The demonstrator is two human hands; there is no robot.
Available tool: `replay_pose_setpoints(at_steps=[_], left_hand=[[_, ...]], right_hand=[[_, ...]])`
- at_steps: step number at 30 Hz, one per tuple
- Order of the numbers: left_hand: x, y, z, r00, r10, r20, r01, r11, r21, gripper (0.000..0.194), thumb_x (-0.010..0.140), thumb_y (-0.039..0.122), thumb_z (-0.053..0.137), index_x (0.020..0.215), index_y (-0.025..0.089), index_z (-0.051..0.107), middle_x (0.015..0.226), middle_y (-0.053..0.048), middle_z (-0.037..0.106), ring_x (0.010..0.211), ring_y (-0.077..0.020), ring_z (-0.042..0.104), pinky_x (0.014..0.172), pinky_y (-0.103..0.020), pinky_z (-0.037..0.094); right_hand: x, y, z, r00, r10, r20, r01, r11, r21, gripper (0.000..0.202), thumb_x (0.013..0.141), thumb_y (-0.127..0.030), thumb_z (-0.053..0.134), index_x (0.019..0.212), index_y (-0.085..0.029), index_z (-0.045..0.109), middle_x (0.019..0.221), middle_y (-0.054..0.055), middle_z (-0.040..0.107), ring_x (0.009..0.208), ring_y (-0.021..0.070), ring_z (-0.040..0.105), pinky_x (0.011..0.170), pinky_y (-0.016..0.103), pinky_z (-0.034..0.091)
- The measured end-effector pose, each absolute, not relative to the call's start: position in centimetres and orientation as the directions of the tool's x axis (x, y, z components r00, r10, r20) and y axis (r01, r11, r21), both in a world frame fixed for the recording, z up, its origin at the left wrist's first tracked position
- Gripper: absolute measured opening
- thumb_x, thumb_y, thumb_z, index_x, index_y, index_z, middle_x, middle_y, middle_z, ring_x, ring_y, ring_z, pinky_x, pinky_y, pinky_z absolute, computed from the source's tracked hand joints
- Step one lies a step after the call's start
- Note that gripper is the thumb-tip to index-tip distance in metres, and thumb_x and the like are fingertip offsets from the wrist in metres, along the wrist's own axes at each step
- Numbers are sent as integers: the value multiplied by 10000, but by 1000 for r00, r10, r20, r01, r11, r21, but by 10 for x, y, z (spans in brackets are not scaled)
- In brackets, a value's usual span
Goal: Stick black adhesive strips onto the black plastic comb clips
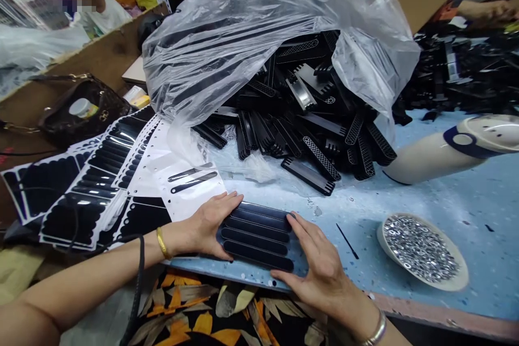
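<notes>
Several glossy black strips [257, 235] with rounded ends lie side by side in a row near the front edge of the table. My left hand [213, 221] grips the left end of the row, thumb at the near side and fingers at the far side. At the right end, my right hand [318, 259] does the same, its fingertips on the far corner and its thumb by the near corner. Beside my left hand is a white backing sheet [198, 200] with a couple of black stickers on it. The undersides of the strips are hidden.
Beyond my hands, a clear plastic bag [227, 54] spills a heap of black slotted pieces [292, 135]. Sticker sheets [93, 189] are stacked left. To the right are a bowl of small metal rings [383, 243], a thin black stick [347, 242] and a pale bottle-shaped object [438, 154].
</notes>
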State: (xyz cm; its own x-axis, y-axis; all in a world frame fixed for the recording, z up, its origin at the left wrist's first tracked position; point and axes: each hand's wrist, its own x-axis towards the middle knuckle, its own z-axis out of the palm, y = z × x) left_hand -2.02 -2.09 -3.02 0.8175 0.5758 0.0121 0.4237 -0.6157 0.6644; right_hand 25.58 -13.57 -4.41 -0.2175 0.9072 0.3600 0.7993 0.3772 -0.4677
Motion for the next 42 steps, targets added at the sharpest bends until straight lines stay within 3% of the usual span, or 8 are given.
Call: replay_pose_setpoints(at_steps=[4, 10, 15, 24, 31, 35, 38, 42], left_hand=[[-14, -14, -4, 796, 603, -44, 443, -532, 722, 1117, 549, 383, 839, 1505, 193, 295, 1466, -161, 458, 1310, -363, 463, 1167, -533, 252], [1, -3, 47, 598, 730, -329, 475, 8, 880, 935, 494, 352, 849, 1353, 169, 527, 1226, -82, 656, 1101, -280, 614, 961, -353, 494], [8, -31, 38, 492, 478, -727, 397, 620, 677, 604, 663, 628, 697, 966, 112, 611, 844, -103, 714, 567, -161, 668, 386, -181, 385], [4, -40, 5, 498, 333, -801, 217, 846, 486, 757, 683, 841, 525, 1039, 181, 420, 628, -20, 652, 593, -265, 727, 399, -226, 487], [1, -39, -8, 504, 404, -764, 247, 780, 575, 555, 701, 683, 670, 770, 169, 469, 621, -82, 670, 677, -246, 728, 501, -242, 508], [5, -37, -5, 413, 596, -689, 649, 339, 681, 484, 804, 665, 509, 700, 193, 491, 461, -11, 552, 437, -212, 609, 398, -248, 369], [2, -31, -2, 460, 791, -403, 757, -112, 644, 388, 822, 542, 546, 648, 196, 523, 572, -43, 605, 595, -247, 649, 519, -284, 414], [-5, -30, -1, 473, 845, -249, 763, -251, 596, 350, 874, 493, 511, 758, 178, 611, 638, -56, 635, 668, -249, 651, 579, -294, 432]], right_hand=[[261, -124, -36, -143, 948, 286, 728, 296, -618, 894, 662, -475, 785, 1438, -205, 431, 1299, 168, 596, 1151, 386, 590, 941, 541, 531], [274, -95, 10, -155, 954, -258, 336, -194, -922, 591, 601, -516, 791, 1076, -191, 657, 927, 91, 698, 856, 277, 673, 751, 375, 579], [264, -94, 17, -156, 784, -600, 139, -584, -800, 485, 711, -641, 602, 788, -164, 641, 662, 38, 645, 567, 173, 627, 471, 243, 481], [257, -64, 12, -215, 450, -867, 313, -809, -498, 809, 854, -796, 124, 556, -160, 525, 481, 107, 621, 356, 141, 609, 298, 164, 357], [265, -66, 7, -162, 496, -853, 291, -802, -521, 695, 782, -828, 359, 670, -158, 511, 534, 89, 643, 409, 181, 644, 289, 193, 399], [261, -83, 4, -100, 667, -738, 271, -695, -666, 577, 586, -660, 725, 798, -160, 530, 605, 23, 643, 505, 170, 659, 330, 189, 410], [256, -96, 2, -14, 738, -674, 287, -643, -710, 589, 543, -528, 776, 936, -149, 556, 552, -32, 595, 514, 168, 633, 376, 219, 428], [260, -108, -4, 73, 840, -538, 320, -530, -785, 541, 564, -463, 745, 975, -144, 594, 594, -7, 643, 545, 172, 631, 510, 289, 503]])
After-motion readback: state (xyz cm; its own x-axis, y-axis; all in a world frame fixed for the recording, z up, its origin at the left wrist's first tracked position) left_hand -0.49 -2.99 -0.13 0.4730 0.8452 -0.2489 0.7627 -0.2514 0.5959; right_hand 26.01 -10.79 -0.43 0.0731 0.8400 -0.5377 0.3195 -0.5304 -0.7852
